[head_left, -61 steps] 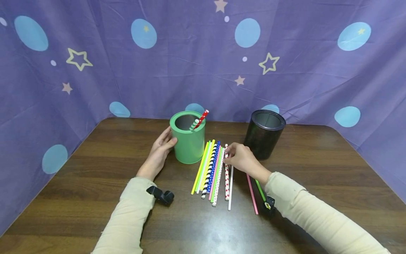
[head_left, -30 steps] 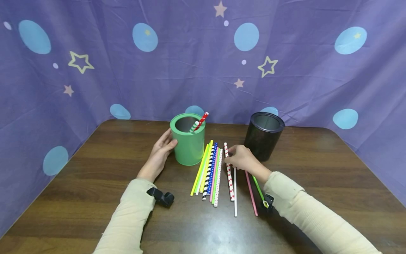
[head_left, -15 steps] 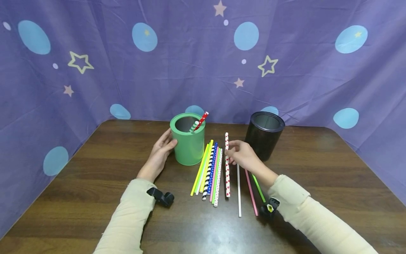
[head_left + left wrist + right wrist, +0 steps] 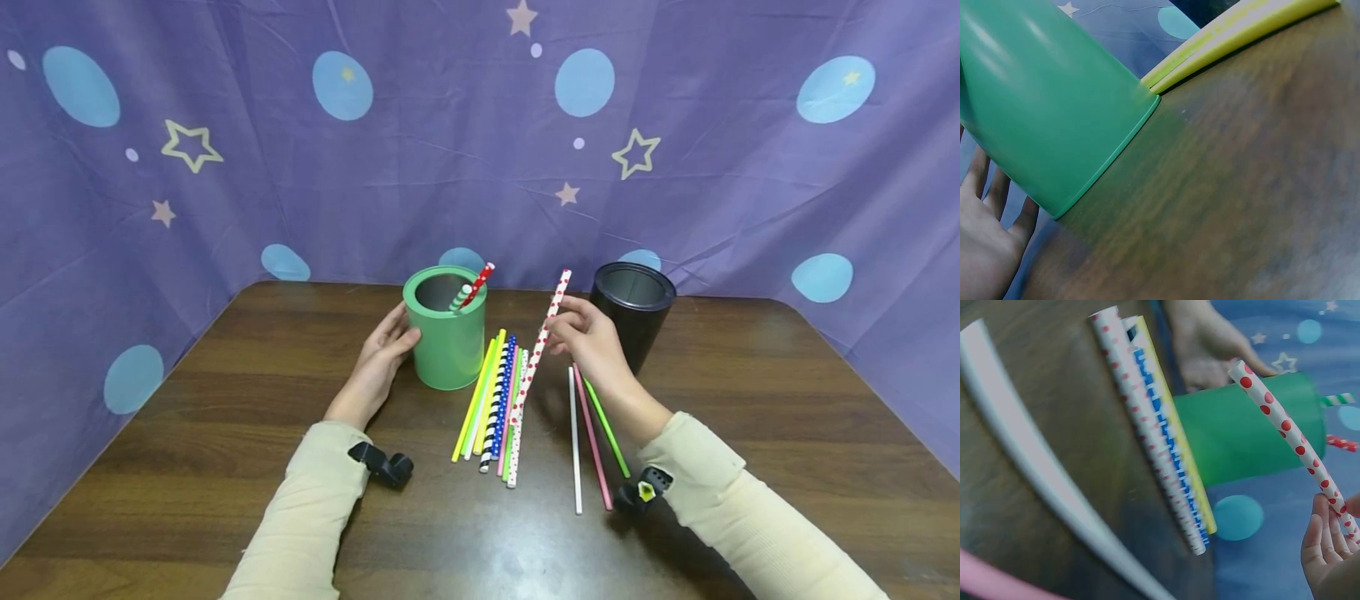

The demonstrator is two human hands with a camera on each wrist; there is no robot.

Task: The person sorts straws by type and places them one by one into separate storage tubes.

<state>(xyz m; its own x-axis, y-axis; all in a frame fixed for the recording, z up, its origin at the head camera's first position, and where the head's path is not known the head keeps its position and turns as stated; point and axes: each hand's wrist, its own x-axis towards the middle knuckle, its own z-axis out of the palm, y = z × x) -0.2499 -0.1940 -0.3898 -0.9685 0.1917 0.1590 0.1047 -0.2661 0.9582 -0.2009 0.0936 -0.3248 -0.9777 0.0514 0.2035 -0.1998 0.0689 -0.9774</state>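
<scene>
My right hand [image 4: 588, 337] pinches a white paper straw with red dots [image 4: 558, 292], raised and tilted above the table, its upper end leaning right. In the right wrist view this dotted straw [image 4: 1286, 428] runs from the fingers past a green can [image 4: 1241, 431]. The left hand [image 4: 378, 358] rests against the left side of the green can [image 4: 448, 350], its fingers fairly straight. Inside the can stand a red dotted straw [image 4: 477, 283] and a green-striped straw [image 4: 459, 298]. Between the hands lies a row of several straws [image 4: 495, 400] in yellow, blue, pink, green and striped patterns.
A black can [image 4: 637, 312] stands behind the right hand. Below that hand lie a white straw [image 4: 574, 442], a pink straw [image 4: 594, 442] and a green straw [image 4: 609, 433]. A purple curtain [image 4: 480, 167] hangs behind the wooden table [image 4: 262, 400].
My right hand has slid the red-dotted white straw away from the row, then lifted and tilted it. The thin white straw has shifted right. The left hand stays at the green can.
</scene>
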